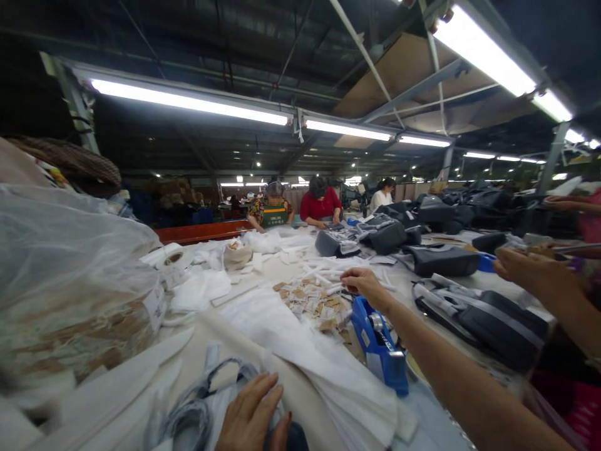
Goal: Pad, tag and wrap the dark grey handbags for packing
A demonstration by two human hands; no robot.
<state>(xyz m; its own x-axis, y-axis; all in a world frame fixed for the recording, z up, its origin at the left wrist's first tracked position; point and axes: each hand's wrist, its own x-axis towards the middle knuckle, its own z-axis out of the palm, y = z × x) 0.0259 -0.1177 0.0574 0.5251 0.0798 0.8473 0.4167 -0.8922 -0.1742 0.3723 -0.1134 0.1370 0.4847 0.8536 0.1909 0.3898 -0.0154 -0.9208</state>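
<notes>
My left hand (pixel 253 413) lies at the bottom centre with its fingers apart, resting on a dark item with wrapped grey straps (pixel 190 416). My right hand (pixel 364 282) reaches forward at the middle of the table, over the edge of a pile of white rolled strips (pixel 323 270). Its fingertips point down and are bunched; what they touch or hold is too small to make out. Just below that wrist stands a blue tape dispenser (pixel 380 344). Left of it lies a heap of small brown and clear packets (pixel 314 300).
White sheets (pixel 282 338) spread across the table. A large plastic-wrapped bundle (pixel 70 269) stands at the left. Dark grey bags (pixel 493 319) lie at the right, near another person's hands (pixel 530 269). Several people work at the far side; a red ledge (pixel 201 232) runs behind.
</notes>
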